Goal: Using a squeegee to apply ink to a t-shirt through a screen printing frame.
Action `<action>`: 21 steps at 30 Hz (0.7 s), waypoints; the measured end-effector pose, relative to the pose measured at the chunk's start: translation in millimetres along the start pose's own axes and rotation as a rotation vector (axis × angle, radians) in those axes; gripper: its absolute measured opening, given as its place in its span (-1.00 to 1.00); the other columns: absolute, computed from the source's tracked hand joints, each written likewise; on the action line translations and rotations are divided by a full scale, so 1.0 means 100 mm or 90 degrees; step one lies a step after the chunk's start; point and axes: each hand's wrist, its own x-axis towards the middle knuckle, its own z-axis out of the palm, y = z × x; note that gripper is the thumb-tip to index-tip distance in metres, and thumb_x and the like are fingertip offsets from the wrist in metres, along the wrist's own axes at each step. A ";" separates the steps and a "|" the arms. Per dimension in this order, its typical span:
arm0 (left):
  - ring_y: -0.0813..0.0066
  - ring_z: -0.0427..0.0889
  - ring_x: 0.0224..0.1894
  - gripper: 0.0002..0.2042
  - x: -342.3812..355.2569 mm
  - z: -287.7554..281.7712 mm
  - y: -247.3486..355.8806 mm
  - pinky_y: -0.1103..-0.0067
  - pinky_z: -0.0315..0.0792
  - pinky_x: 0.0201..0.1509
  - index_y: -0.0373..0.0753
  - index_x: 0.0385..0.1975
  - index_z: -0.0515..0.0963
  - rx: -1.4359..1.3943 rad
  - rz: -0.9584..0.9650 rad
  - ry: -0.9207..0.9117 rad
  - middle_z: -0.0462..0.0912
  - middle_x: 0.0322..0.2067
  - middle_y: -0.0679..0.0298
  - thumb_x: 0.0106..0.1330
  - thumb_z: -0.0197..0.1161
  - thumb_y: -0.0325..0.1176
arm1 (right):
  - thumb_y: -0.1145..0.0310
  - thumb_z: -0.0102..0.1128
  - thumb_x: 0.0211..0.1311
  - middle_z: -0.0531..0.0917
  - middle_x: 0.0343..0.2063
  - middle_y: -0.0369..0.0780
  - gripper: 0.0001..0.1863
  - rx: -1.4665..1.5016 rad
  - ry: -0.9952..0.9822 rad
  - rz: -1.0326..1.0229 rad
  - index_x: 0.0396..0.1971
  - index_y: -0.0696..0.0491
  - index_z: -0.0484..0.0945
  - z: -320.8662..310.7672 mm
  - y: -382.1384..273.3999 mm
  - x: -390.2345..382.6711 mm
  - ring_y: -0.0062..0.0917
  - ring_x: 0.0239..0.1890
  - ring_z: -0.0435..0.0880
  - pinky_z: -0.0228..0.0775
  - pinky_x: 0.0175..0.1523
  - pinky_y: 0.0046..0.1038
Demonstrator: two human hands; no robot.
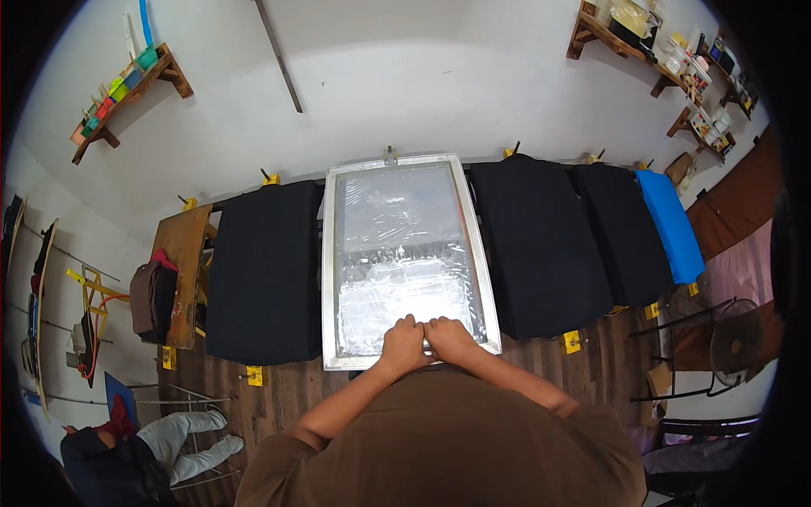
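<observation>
A silver-edged screen printing frame (328,262) lies straight in front of me, its near end toward my body. Its mesh (397,207) looks covered with wrinkled, shiny clear film that reflects bright light. My left hand (404,345) and my right hand (450,340) are side by side over the frame's near end, almost touching. Both have their fingers curled in a closed grip. Whatever they hold, if anything, is hidden beneath the fingers. A small metal clamp (390,155) is at the frame's far edge.
Black cloth-covered boards flank the frame, one at left (263,270) and others at right (541,253); a blue one (672,226) lies farther right. Dark garments (155,300) lie on a wooden board (190,262). Another person (127,456) sits at lower left. A fan (735,345) stands at right.
</observation>
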 end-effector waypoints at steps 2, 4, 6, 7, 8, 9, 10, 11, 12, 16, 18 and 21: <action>0.02 0.64 -0.23 -0.58 0.10 0.02 -0.08 0.21 0.57 -0.16 -0.29 -0.34 0.67 0.001 -0.002 -0.020 0.60 -0.30 0.04 -0.11 0.52 -0.11 | 0.29 0.37 -0.11 0.72 -0.44 -0.03 -0.73 0.062 0.007 0.009 -0.37 0.10 0.68 -0.13 0.09 0.11 -0.13 -0.33 0.73 0.60 -0.20 -0.16; -0.01 0.67 -0.26 -0.73 0.39 -0.09 -0.17 0.19 0.56 -0.16 -0.22 -0.39 0.71 0.042 -0.016 -0.096 0.66 -0.34 0.03 -0.02 0.44 -0.19 | 0.34 0.26 -0.04 0.72 -0.47 -0.02 -0.77 0.027 -0.054 0.049 -0.35 0.05 0.73 -0.36 0.14 0.30 -0.08 -0.38 0.73 0.59 -0.23 -0.10; 0.02 0.68 -0.27 -0.79 0.65 0.00 -0.35 0.21 0.57 -0.17 -0.22 -0.41 0.71 0.065 0.001 0.007 0.67 -0.35 0.05 -0.02 0.42 -0.27 | 0.42 0.22 -0.06 0.72 -0.45 -0.01 -0.77 0.009 0.006 0.055 -0.33 0.06 0.72 -0.36 0.30 0.53 -0.09 -0.36 0.73 0.60 -0.21 -0.11; 0.03 0.69 -0.28 -0.80 0.78 0.00 -0.38 0.22 0.57 -0.17 -0.22 -0.42 0.70 0.083 0.002 0.055 0.67 -0.35 0.06 -0.03 0.42 -0.30 | 0.43 0.24 -0.07 0.72 -0.45 -0.02 -0.77 0.025 0.068 0.038 -0.34 0.07 0.71 -0.34 0.42 0.63 -0.09 -0.36 0.73 0.60 -0.20 -0.11; 0.04 0.69 -0.27 -0.81 0.90 -0.01 -0.41 0.23 0.58 -0.17 -0.23 -0.43 0.70 0.094 0.000 0.050 0.67 -0.34 0.06 -0.04 0.42 -0.32 | 0.41 0.26 -0.08 0.72 -0.45 -0.02 -0.78 0.013 0.067 0.039 -0.36 0.07 0.71 -0.31 0.52 0.73 -0.10 -0.36 0.74 0.60 -0.19 -0.12; 0.05 0.69 -0.27 -0.82 0.99 0.02 -0.46 0.24 0.58 -0.17 -0.23 -0.43 0.70 0.106 -0.005 0.044 0.67 -0.34 0.07 -0.06 0.42 -0.34 | 0.40 0.27 -0.09 0.72 -0.45 -0.02 -0.79 0.002 0.063 0.039 -0.37 0.07 0.71 -0.29 0.58 0.81 -0.10 -0.36 0.74 0.61 -0.19 -0.12; 0.05 0.70 -0.28 -0.81 1.04 0.05 -0.50 0.25 0.59 -0.18 -0.22 -0.44 0.70 0.086 -0.016 0.081 0.68 -0.35 0.07 -0.07 0.43 -0.33 | 0.40 0.27 -0.09 0.72 -0.45 -0.02 -0.79 0.002 0.062 0.036 -0.37 0.07 0.71 -0.29 0.60 0.87 -0.10 -0.36 0.74 0.61 -0.19 -0.12; 0.05 0.70 -0.28 -0.81 1.05 0.09 -0.55 0.25 0.59 -0.18 -0.22 -0.44 0.70 0.086 -0.019 0.082 0.68 -0.35 0.07 -0.07 0.43 -0.33 | 0.38 0.29 -0.10 0.72 -0.45 -0.02 -0.79 -0.010 0.039 0.036 -0.38 0.07 0.71 -0.28 0.61 0.91 -0.10 -0.36 0.74 0.61 -0.18 -0.13; 0.05 0.70 -0.29 -0.81 1.05 0.08 -0.55 0.24 0.60 -0.18 -0.22 -0.45 0.70 0.088 -0.024 0.053 0.69 -0.36 0.07 -0.08 0.43 -0.31 | 0.36 0.30 -0.11 0.72 -0.45 -0.02 -0.78 -0.021 0.014 0.038 -0.39 0.07 0.71 -0.30 0.60 0.93 -0.10 -0.35 0.74 0.61 -0.18 -0.14; 0.06 0.73 -0.29 -0.80 0.96 0.02 -0.48 0.24 0.61 -0.19 -0.19 -0.45 0.72 0.088 -0.023 -0.034 0.72 -0.38 0.05 -0.07 0.41 -0.26 | 0.33 0.31 -0.12 0.72 -0.45 0.00 -0.78 0.003 -0.025 0.025 -0.41 0.07 0.72 -0.35 0.57 0.81 -0.09 -0.35 0.74 0.62 -0.17 -0.15; 0.05 0.73 -0.29 -0.80 0.81 -0.04 -0.39 0.24 0.61 -0.18 -0.17 -0.43 0.73 0.083 -0.033 -0.097 0.73 -0.38 0.05 -0.04 0.37 -0.25 | 0.33 0.31 -0.12 0.72 -0.45 0.02 -0.78 0.020 -0.063 0.027 -0.43 0.09 0.72 -0.35 0.47 0.67 -0.07 -0.35 0.74 0.61 -0.17 -0.13; 0.03 0.73 -0.30 -0.81 0.51 0.00 -0.31 0.23 0.61 -0.16 -0.20 -0.44 0.73 0.060 -0.027 -0.123 0.73 -0.40 0.02 -0.03 0.34 -0.28 | 0.37 0.28 -0.14 0.71 -0.48 0.04 -0.79 0.047 -0.080 0.015 -0.45 0.11 0.71 -0.32 0.27 0.43 -0.04 -0.38 0.73 0.61 -0.18 -0.12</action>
